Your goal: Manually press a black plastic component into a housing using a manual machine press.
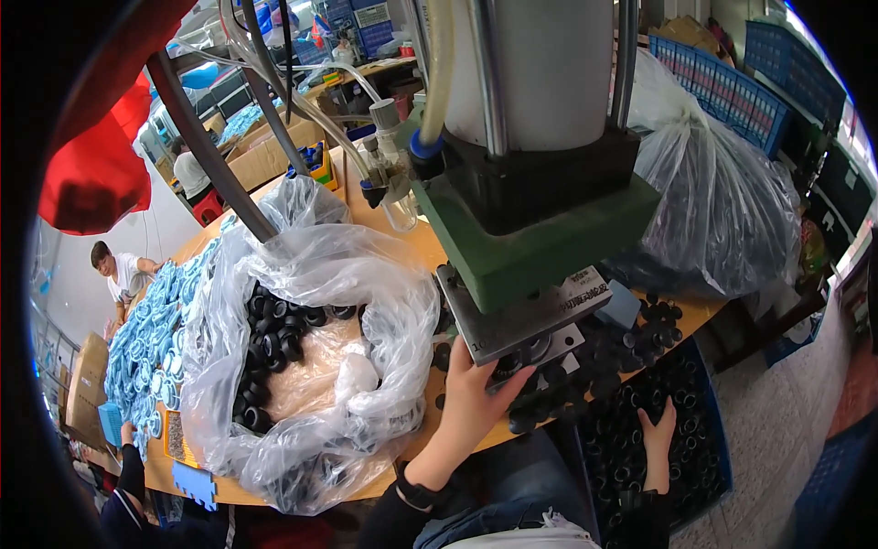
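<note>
My left hand (476,389) reaches up to the metal base plate (521,320) of a green press machine (530,220) and its fingers touch a small black ring part (506,368) under the plate's edge. My right hand (657,437) is lower right, fingers spread down into a blue crate (709,430) full of black ring parts. More black rings (640,343) lie loose on the wooden table (430,247) beside the press.
A large clear plastic bag (302,357) holding black rings sits left of my left hand. A second filled clear bag (722,201) stands behind the press. Pale blue parts (151,339) are heaped at far left near a seated person (119,270). Another person's sleeve (128,476) shows at lower left.
</note>
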Available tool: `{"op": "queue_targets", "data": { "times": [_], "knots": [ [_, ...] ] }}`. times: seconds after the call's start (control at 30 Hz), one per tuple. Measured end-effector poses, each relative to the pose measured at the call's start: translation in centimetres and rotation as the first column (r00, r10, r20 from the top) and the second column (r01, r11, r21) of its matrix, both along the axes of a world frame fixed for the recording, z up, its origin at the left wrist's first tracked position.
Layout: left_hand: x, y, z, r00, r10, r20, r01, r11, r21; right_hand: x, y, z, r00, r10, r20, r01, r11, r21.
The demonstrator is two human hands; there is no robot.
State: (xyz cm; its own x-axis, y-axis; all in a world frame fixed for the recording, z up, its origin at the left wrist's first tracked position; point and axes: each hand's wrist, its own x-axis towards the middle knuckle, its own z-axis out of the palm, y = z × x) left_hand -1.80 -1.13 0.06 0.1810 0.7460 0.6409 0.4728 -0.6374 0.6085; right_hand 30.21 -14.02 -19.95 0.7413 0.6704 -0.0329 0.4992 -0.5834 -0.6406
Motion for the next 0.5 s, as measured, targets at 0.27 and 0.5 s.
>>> {"op": "queue_targets", "data": {
  "times": [0.27,0.5],
  "knots": [
    [3.3,1.4,0.2,0.988,0.084,0.126,-0.082,0.996,-0.019,-2.3,1.0,4.1,0.994,0.111,0.023,-0.113,0.989,0.096],
    [3.4,1.4,0.1,0.975,0.067,0.213,-0.032,0.986,-0.162,-2.6,2.2,6.1,0.984,0.168,0.06,-0.177,0.961,0.215]
  ]
}}
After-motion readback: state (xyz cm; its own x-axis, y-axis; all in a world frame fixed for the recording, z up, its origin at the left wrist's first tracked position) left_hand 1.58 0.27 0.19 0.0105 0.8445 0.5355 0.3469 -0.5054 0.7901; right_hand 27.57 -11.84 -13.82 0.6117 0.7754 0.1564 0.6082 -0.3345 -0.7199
